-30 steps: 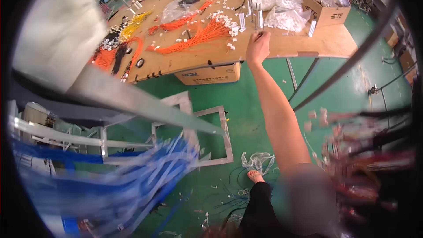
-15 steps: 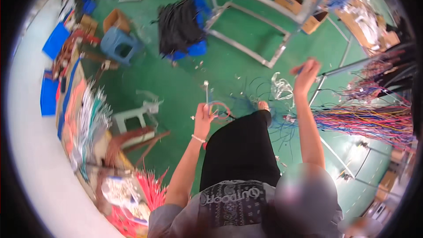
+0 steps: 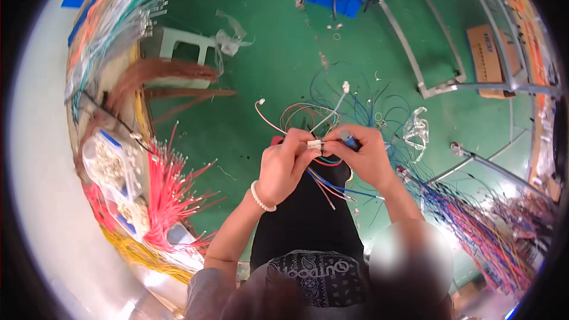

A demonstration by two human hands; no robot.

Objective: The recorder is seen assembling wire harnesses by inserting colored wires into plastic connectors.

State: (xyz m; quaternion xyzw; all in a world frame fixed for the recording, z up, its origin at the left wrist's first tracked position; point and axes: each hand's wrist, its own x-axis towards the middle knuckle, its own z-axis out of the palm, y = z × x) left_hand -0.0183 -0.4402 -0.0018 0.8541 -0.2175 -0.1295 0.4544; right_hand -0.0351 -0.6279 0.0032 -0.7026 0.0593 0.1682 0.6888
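Note:
My left hand (image 3: pixel 280 169), a beaded bracelet at its wrist, pinches a small white connector (image 3: pixel 314 144) between thumb and fingers above my lap. Close against it, my right hand (image 3: pixel 370 157) is closed around a short blue handle (image 3: pixel 349 140); its fingertips meet at the connector's right side, hiding what they touch there. Thin red, blue and white wires (image 3: pixel 323 178) trail below the connector over the black trousers (image 3: pixel 302 225). Beyond the hands, a pale cable ends in a white plug (image 3: pixel 345 87), and a pinkish wire ends in another plug (image 3: pixel 261 102).
Red wires (image 3: pixel 172 186) and a container of small white parts (image 3: pixel 109 163) lie on the left bench. A pale stool (image 3: pixel 184 44) stands beside brown wires (image 3: pixel 160 74). Bundled multicoloured wires (image 3: pixel 468 225) hang at right, near a metal frame (image 3: pixel 441 87) and a cardboard box (image 3: pixel 486 59).
My right hand has come in from the far right to meet my left hand above my lap. The view has shifted toward the left bench, and the white connector now shows between the fingers.

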